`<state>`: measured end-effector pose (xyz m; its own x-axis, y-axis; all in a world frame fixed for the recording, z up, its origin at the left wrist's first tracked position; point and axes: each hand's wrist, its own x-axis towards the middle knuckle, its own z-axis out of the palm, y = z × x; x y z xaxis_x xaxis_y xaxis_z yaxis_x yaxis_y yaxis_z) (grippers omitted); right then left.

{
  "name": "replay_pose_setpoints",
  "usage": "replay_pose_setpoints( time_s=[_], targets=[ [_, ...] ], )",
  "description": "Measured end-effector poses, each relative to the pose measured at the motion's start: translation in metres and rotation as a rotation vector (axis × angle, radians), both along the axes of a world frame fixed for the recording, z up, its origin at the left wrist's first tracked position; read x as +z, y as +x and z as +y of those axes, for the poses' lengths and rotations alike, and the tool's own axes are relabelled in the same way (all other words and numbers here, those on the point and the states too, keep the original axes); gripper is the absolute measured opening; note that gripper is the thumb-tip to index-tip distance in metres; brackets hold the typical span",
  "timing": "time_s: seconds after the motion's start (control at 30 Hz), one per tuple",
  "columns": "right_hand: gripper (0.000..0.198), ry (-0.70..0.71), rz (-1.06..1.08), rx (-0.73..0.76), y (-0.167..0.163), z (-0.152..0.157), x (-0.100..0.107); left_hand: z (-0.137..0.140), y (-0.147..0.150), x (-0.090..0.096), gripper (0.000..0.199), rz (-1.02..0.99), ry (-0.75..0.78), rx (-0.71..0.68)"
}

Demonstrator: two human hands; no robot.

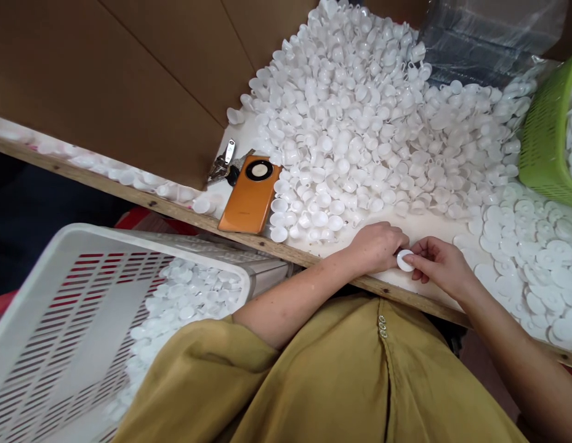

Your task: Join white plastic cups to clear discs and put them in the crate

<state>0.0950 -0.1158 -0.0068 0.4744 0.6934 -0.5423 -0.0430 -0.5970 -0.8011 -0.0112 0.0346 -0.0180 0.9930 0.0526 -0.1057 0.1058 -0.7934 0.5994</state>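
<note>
- A pale tabletop (433,229) with a wooden front edge spans the view.
- A brown panel (128,92) stands on it at the far left.
- A broad heap of small white cups (354,117), many with handles, covers the middle and back.
- A white slatted basket (92,344) sits below the table edge, at the person's left, with white pieces (184,307) inside.
- Flat white discs (544,264) lie overlapping on the right.
- A plastic-wrapped bundle (484,43) rests behind the heap.
- A green basket (547,141) stands at the right, beside the discs.
- The left hand (378,247) is curled at the table edge; its fingertips are hidden, so I cannot tell whether it grips anything.
- The right hand (436,261) pinches a small white disc, thumb on its face.
- An orange phone (246,197) lies beside the cups.
- Keys (218,167) lie between phone and panel.
- That small white disc (405,260) is between the two hands, over the front edge of the tabletop.
</note>
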Motion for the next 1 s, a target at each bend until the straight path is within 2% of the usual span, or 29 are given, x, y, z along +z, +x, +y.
replay_pose_setpoints(
  time_s=[0.23, 0.47, 0.63, 0.87, 1.0],
  targets=[
    [0.051, 0.015, 0.032, -0.048, 0.002, -0.005, 0.000, 0.000, 0.001, 0.001, 0.021, 0.022, -0.063, 0.038],
    [0.058, 0.029, 0.077, -0.128, 0.003, -0.004, -0.001, -0.001, 0.002, 0.001, 0.021, 0.022, -0.053, 0.050],
    [0.052, -0.005, 0.025, -0.108, -0.002, -0.003, 0.000, -0.001, 0.002, 0.000, 0.020, 0.034, -0.034, 0.047],
    [0.046, -0.008, 0.060, -0.097, 0.000, 0.003, 0.002, 0.001, 0.001, 0.000, 0.019, 0.017, -0.021, 0.038],
    [0.033, -0.020, 0.044, -0.081, 0.002, 0.006, -0.001, 0.002, 0.002, 0.001, 0.021, 0.050, 0.021, 0.066]
  ],
)
